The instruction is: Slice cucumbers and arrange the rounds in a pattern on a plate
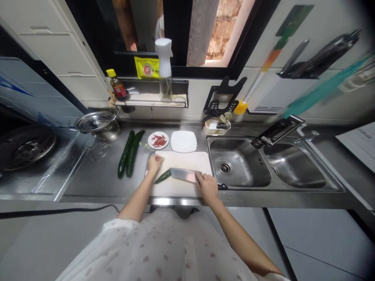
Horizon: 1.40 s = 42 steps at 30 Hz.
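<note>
A white cutting board lies on the steel counter in front of me. My right hand is closed around the handle of a cleaver, whose blade lies over a green cucumber piece on the board. My left hand rests at the board's left edge with its fingers curled, pinching a small pale bit that I cannot make out. Two whole cucumbers lie on the counter to the left of the board.
Behind the board sit a small plate of chopped red chili and a bare white square plate. A double sink is to the right, a steel lidded pot at left. A shelf holds a sauce bottle and spray bottle.
</note>
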Available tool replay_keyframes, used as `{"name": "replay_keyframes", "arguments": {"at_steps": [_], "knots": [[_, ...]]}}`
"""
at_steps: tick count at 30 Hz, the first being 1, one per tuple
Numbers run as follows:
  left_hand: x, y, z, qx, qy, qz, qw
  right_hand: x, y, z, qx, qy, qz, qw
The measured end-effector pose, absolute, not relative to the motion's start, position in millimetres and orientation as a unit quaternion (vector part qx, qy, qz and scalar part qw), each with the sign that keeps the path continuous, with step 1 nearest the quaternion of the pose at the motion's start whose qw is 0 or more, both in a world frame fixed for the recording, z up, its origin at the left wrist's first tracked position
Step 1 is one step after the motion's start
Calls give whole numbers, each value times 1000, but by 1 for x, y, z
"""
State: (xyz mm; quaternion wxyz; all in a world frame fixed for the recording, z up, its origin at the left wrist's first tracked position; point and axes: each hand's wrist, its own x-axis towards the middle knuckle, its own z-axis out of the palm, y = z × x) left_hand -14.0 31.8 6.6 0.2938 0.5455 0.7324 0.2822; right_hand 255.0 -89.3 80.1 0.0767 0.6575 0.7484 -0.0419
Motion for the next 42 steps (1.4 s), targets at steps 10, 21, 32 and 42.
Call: {"name": "replay_keyframes", "arguments": {"at_steps": [10,21,32,42], "knots": [[-23,61,-6,545,778,228,215,260,-87,78,665,742,-46,72],[-25,67,-11,551,784,214,190,261,-83,76,666,742,-48,62],[-24,64,0,542,795,193,191,261,-83,75,665,743,-49,57],[-24,18,0,558,758,285,179,261,-84,72,695,712,-96,19]]}}
